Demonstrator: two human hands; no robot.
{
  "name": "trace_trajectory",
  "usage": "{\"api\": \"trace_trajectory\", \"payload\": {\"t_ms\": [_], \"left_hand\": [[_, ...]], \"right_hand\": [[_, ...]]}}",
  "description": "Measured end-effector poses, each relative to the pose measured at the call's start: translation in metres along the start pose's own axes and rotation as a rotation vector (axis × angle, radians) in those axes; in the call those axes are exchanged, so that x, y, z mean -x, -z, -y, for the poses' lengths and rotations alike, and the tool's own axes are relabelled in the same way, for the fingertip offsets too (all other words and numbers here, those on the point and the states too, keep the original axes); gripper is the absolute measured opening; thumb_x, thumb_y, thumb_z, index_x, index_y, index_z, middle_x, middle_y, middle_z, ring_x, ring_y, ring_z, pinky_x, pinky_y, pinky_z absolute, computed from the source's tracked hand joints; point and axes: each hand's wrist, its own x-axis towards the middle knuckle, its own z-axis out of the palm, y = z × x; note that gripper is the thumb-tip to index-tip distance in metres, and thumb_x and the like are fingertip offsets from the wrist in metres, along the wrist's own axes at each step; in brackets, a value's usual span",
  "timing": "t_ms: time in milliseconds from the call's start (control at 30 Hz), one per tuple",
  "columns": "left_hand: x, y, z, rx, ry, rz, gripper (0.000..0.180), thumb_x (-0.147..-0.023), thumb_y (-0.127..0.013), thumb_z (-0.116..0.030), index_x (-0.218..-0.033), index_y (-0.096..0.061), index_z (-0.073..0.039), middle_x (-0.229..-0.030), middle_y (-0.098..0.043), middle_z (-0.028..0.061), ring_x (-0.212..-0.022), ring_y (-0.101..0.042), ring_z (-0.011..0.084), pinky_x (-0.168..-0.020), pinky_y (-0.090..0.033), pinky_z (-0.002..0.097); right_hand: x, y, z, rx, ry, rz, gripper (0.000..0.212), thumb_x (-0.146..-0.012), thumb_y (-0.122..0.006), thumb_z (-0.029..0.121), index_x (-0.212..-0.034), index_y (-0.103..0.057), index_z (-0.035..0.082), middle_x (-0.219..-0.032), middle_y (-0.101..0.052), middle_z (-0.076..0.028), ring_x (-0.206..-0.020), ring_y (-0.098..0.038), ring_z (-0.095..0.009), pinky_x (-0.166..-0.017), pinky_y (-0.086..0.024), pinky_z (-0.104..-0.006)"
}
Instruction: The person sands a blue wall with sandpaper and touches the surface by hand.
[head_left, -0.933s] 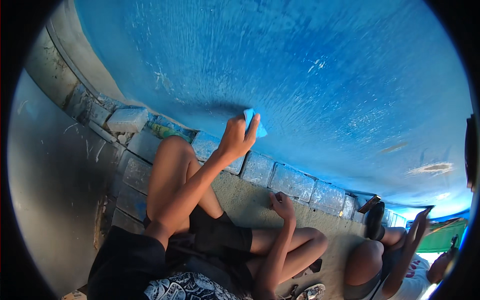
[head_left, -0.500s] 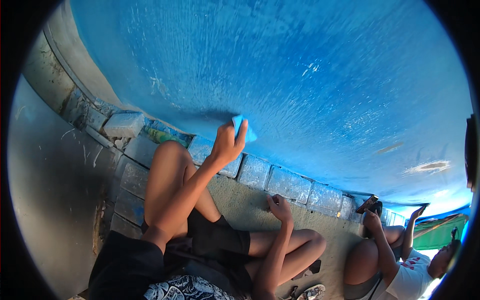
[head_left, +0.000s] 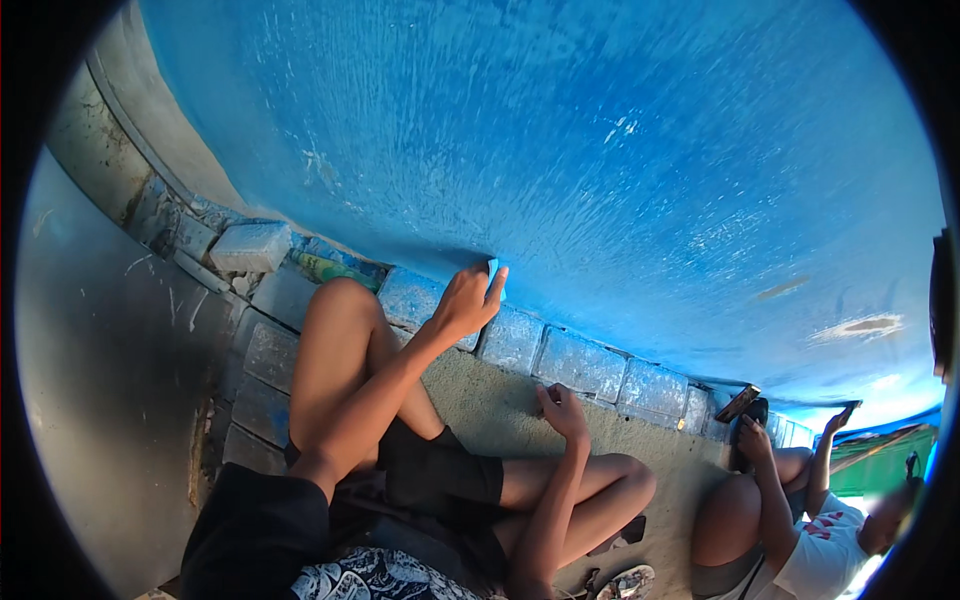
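My left hand (head_left: 468, 302) pinches a folded light-blue sheet (head_left: 495, 275) between thumb and fingers, near the lower edge of a blue painted wall (head_left: 560, 180). Only a narrow strip of the sheet shows beside the fingers; the hand hides the rest. The wall's paint looks streaked and scuffed, with pale flecks. Over the ground by my bent leg, my right hand (head_left: 563, 412) is held with its fingers curled in, and nothing shows in it. A row of grey blocks (head_left: 580, 365), spotted with blue, runs along the foot of the wall.
A dark smooth panel (head_left: 110, 380) stands close on my left. One loose block (head_left: 250, 246) lies at the wall's left end. To the right another person (head_left: 825, 545) sits by the wall, a hand on a dark flat item (head_left: 738, 402). A sandal (head_left: 628, 583) lies near my legs.
My left hand has slid down the wall and slightly right with the blue sheet, of which less shows now. My right hand has stayed nearly in place. The other person's near hand has shifted slightly.
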Motion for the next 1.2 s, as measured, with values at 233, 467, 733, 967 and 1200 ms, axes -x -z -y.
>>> {"api": "trace_trajectory", "payload": {"t_ms": [233,467,733,967,1200], "left_hand": [[-0.016,0.015,-0.038,0.145,-0.132,-0.203,0.039,-0.102,-0.045,-0.022,-0.073,-0.055,0.002,-0.061,-0.057,0.0189,-0.052,-0.055,0.0372,-0.051,-0.043,0.0458],[-0.007,-0.006,-0.012,0.028,0.026,0.102,0.034,-0.100,-0.048,-0.019,-0.077,-0.058,0.003,-0.066,-0.061,0.0215,-0.063,-0.060,0.0422,-0.057,-0.045,0.0456],[0.017,-0.026,0.033,-0.096,-0.089,-0.078,0.033,-0.100,-0.048,-0.023,-0.084,-0.058,0.004,-0.069,-0.060,0.0227,-0.066,-0.058,0.0447,-0.059,-0.044,0.0470],[-0.016,0.013,-0.039,0.162,-0.069,-0.092,0.035,-0.100,-0.047,-0.023,-0.080,-0.058,0.003,-0.067,-0.060,0.0217,-0.064,-0.060,0.0418,-0.058,-0.045,0.0468],[-0.012,0.009,-0.044,0.069,0.026,-0.006,0.035,-0.100,-0.048,-0.022,-0.078,-0.058,0.003,-0.067,-0.061,0.0209,-0.064,-0.061,0.0398,-0.056,-0.045,0.0442]], "right_hand": [[0.004,-0.001,-0.009,-0.063,0.025,-0.018,0.036,-0.096,-0.061,0.029,-0.087,-0.062,-0.006,-0.070,-0.066,-0.011,-0.060,-0.065,-0.016,-0.054,-0.050,-0.0310],[0.005,-0.004,-0.017,-0.084,0.084,-0.075,0.036,-0.096,-0.061,0.030,-0.087,-0.062,-0.005,-0.068,-0.065,-0.010,-0.057,-0.064,-0.015,-0.053,-0.050,-0.0299],[-0.008,-0.011,-0.010,0.011,0.082,-0.022,0.036,-0.096,-0.061,0.030,-0.087,-0.062,-0.004,-0.069,-0.065,-0.010,-0.059,-0.064,-0.015,-0.053,-0.050,-0.0297],[-0.002,-0.003,-0.014,-0.038,0.049,-0.014,0.036,-0.096,-0.060,0.030,-0.086,-0.062,-0.005,-0.069,-0.066,-0.010,-0.058,-0.064,-0.014,-0.053,-0.049,-0.0299],[0.006,0.002,-0.017,-0.046,0.061,-0.027,0.037,-0.096,-0.060,0.031,-0.085,-0.063,-0.004,-0.069,-0.066,-0.010,-0.059,-0.064,-0.015,-0.055,-0.049,-0.0309]]}}
